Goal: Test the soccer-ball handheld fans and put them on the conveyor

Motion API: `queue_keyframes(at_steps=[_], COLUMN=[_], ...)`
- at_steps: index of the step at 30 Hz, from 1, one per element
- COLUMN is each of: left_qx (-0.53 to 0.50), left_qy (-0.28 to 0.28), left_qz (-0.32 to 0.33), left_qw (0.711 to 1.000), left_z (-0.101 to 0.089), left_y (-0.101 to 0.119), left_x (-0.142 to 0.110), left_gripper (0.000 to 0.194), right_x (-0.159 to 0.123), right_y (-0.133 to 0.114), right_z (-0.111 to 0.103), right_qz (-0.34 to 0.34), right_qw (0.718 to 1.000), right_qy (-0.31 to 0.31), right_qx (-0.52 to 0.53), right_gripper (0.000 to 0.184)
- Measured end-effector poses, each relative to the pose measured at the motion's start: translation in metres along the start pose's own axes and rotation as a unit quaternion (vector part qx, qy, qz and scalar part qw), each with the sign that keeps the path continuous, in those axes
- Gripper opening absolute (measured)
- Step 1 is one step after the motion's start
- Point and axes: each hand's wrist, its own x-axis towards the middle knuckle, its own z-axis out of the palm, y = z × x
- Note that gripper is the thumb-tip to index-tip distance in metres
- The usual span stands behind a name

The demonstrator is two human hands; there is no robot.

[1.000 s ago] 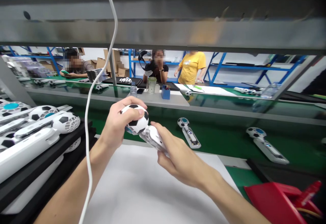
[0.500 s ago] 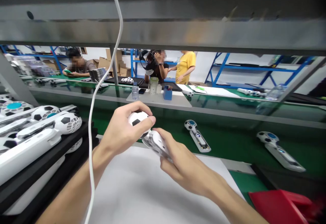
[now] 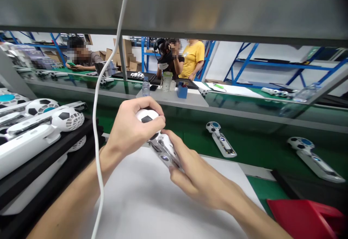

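Left hand (image 3: 136, 126) grips round black-and-white ball head (image 3: 147, 115); paper (image 3: 152, 199) smooth.

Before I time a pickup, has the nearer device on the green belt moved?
Yes: the nearer device shifted right, towards the right corner of the white sheet.

bright indoor light; warm glare on metal beam (image 3: 174, 10); soft shadow on white sheet (image 3: 146, 192); edges stretched, slightly blurred

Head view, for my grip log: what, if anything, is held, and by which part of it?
A white device: the left hand holds its ball end, the right hand its handle.
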Motion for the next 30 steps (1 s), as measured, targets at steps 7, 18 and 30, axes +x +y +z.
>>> queue_keyframes(at_steps=[7,18,30], left_qx=[0.004,-0.007,0.006], left_qy=[0.013,0.002,0.042], left_qz=[-0.006,-0.013,0.020], left_qw=[1.000,1.000,0.999], left_z=[0.0024,-0.0051,-0.0027], left_y=[0.0000,0.0008,0.0048], left_x=[0.0000,0.0042,-0.0004], left_gripper=[0.006,0.009,0.010], right_x=[-0.0024,-0.0100,-0.0054], right_y=[-0.0022,0.0041,0.0010], right_z=[0.0007,0.0068,0.0094], right_qz=[0.011,-0.033,-0.041], right_qw=[1.000,0.999,0.998], right_qy=[0.016,-0.033,0.027], right_qx=[0.001,0.021,0.036], right_gripper=[0.066,0.087,0.078])
